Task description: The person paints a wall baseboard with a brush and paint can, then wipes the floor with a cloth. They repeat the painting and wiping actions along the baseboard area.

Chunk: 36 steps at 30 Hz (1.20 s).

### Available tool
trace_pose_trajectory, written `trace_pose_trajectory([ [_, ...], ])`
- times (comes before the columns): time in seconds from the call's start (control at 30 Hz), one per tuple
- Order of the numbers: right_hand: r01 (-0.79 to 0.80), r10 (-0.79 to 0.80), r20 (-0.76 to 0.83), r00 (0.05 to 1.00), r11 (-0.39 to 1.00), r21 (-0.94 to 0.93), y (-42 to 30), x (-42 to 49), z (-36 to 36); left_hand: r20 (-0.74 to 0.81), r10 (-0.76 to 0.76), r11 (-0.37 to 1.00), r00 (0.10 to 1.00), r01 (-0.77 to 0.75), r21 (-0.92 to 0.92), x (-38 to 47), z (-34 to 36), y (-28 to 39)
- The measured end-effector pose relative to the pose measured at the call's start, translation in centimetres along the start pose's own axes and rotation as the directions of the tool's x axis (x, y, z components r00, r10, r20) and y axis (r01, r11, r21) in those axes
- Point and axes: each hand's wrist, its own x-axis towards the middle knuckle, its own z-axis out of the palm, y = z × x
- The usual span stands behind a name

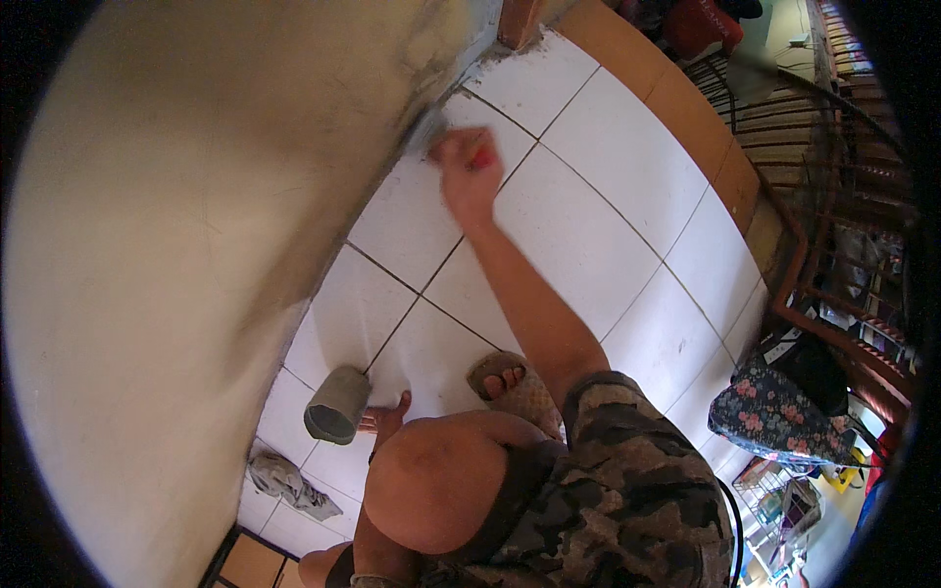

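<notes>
My right hand (470,173) reaches forward, low over white floor tiles beside the base of the wall. It is closed round a small tool with a red part (482,156). Motion blur hides the tool's type, and its far end seems to meet the joint of wall and floor. My left hand (386,417) is low beside my bent knee, thumb spread away; its fingertips are partly hidden behind a grey cylindrical container (338,404). The thumb does not grip this container, whose open rim faces up. A crumpled grey cloth (290,485) lies on the tiles further back.
A plastered wall (184,220) runs along the left, with a wooden post foot (519,26) at the top. Brown edge tiles (662,88) and a metal railing (790,220) border the right. A floral fabric item (772,419) and a wire rack (764,500) are at lower right.
</notes>
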Motion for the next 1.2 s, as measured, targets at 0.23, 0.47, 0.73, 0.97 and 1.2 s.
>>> trace_pose_trajectory([
  [0.23,-0.012,0.025,-0.05,0.998,0.973,0.232,-2.0,-2.5,-0.9,0.152,0.172,0.92,0.973,-0.103,-0.379,-7.3,-5.0,7.4],
  [0.47,-0.039,0.029,0.212,0.977,0.998,0.041,-0.8,-12.3,3.8,0.008,0.24,0.943,0.971,-0.231,-0.24,-7.4,-4.5,6.9],
  [0.73,-0.041,0.047,-0.022,0.999,0.975,0.22,-1.6,-5.9,1.5,-0.065,0.254,0.956,0.965,-0.261,-0.135,-8.3,-4.2,6.2],
  [0.97,-0.27,0.201,0.383,0.902,0.953,0.136,-1.1,-16.2,3.7,-0.116,0.273,0.949,0.955,-0.287,-0.134,-8.8,-4.6,4.6],
  [1.2,0.014,-0.02,0.017,1.0,0.954,0.299,-1.0,2.4,0.2,-0.172,0.339,0.912,0.925,-0.368,-0.181,-9.8,-5.1,4.8],
])
